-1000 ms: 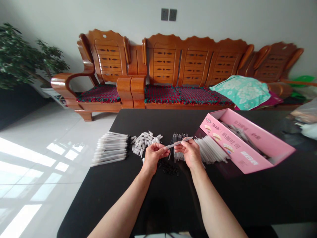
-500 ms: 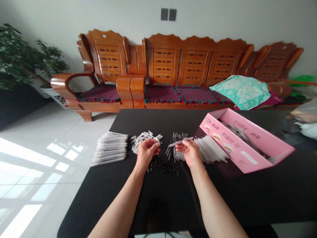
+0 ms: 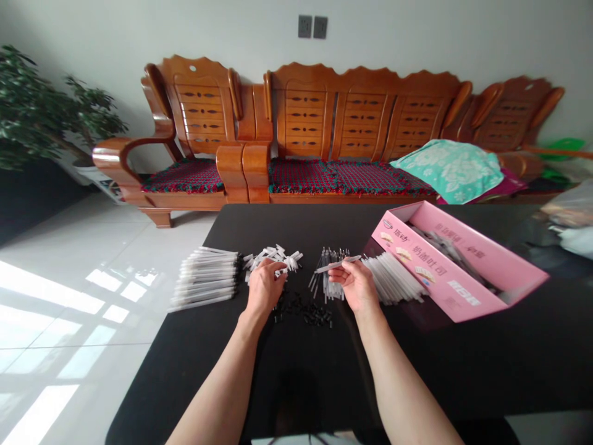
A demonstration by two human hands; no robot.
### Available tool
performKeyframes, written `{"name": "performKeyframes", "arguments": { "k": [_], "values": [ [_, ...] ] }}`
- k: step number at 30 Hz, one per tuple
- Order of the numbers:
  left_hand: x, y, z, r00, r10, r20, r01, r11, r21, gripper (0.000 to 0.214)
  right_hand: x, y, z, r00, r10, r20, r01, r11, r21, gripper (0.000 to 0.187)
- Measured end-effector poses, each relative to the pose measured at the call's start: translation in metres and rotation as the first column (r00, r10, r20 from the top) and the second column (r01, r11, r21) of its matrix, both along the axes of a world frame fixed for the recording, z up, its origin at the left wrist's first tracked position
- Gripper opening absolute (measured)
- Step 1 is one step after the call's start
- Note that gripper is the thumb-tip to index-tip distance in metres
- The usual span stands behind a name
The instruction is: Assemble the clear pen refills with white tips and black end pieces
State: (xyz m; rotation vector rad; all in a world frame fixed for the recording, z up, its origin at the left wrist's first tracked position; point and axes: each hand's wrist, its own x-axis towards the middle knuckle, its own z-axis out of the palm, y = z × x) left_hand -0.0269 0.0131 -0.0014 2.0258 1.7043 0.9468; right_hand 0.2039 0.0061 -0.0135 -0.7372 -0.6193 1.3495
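Note:
My right hand point(image 3: 356, 283) pinches a translucent white pen barrel point(image 3: 334, 264), which points left above a bundle of pen refills point(image 3: 330, 290). My left hand point(image 3: 265, 285) is at the near side of a loose pile of white pen caps point(image 3: 273, 254). Its thumb and index finger close around a small white piece that looks like one of these caps; the fingers partly hide it. Just right of the left wrist, many small black plugs point(image 3: 308, 312) lie scattered. A stack of white pens with black ends point(image 3: 206, 278) lies to the left.
More translucent pen barrels point(image 3: 393, 278) lie in a row beside my right hand, against a pink cardboard box point(image 3: 456, 296) with pen parts inside. Everything rests on a black table point(image 3: 324, 383). A wooden sofa point(image 3: 343, 117) stands behind it, holding a turquoise cushion point(image 3: 456, 170).
My left hand has moved a little left and turned palm-down, its fingertips now at the pile of pen caps. My right hand keeps the pen barrel in nearly the same place.

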Motion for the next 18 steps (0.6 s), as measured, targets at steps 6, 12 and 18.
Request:
{"name": "performKeyframes", "arguments": {
  "k": [6, 12, 18],
  "values": [
    [0.001, -0.006, 0.001, 0.894, -0.443, -0.068, 0.439, 0.896, -0.058, 0.022, 0.0, 0.0, 0.0, 1.0, -0.012, 0.013, 0.012, 1.0, 0.0, 0.018],
    [0.007, -0.007, -0.002, 0.909, -0.416, -0.031, 0.414, 0.908, -0.063, 0.018, 0.0, 0.0, 0.0, 1.0, -0.016, 0.017, 0.016, 1.0, -0.008, 0.018],
    [0.025, -0.012, 0.006, 0.778, -0.124, 0.616, 0.311, 0.928, -0.206, 0.013, 0.0, 0.0, 0.0, 1.0, -0.014, 0.017, 0.014, 1.0, -0.002, 0.019]
  ]
}}
